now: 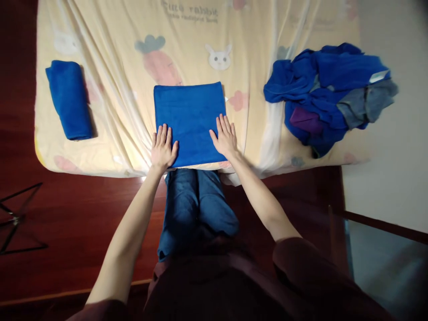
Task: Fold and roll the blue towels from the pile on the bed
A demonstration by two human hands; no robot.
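Note:
A blue towel (192,118) lies flat as a near square at the front edge of the bed, in front of my knees. My left hand (163,149) rests palm down on its left side, fingers stretched out and the thumb a little apart. On its right side lies my right hand (225,138), also flat with the fingers spread and pointing away from me. Neither hand grips the cloth. A small white tag sticks out past the towel's right edge.
A rolled blue towel (69,100) lies on the left of the patterned bedsheet (123,107). To the right sits a crumpled pile of blue, grey and purple cloths (334,96), near a pale wall (397,178). A black tripod-like stand (15,220) is on the reddish floor.

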